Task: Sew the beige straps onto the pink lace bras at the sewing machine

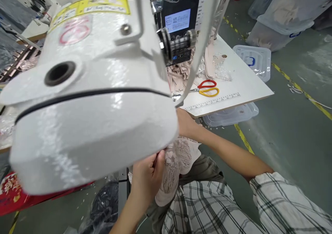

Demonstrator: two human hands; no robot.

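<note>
A pale pink lace bra (169, 175) with rounded cups hangs over my lap, its upper edge passing beneath the white sewing machine head (95, 133). My left hand (149, 170) is closed at the machine's lower edge, thumb pressed against the fingers, gripping the lace. On the far side of the lace, my right hand (187, 125) reaches in under the machine's right end. Its fingers are hidden behind the machine, so I cannot tell their grip. The needle area is also out of sight.
Scissors (207, 89) with red and yellow handles and a clear ruler (212, 102) lie on the white table (249, 85). Pale fabric strips (180, 73) are heaped below the control panel (177, 23). Plastic bins (280, 19) stand on the floor at right; a red tray (26, 201) sits lower left.
</note>
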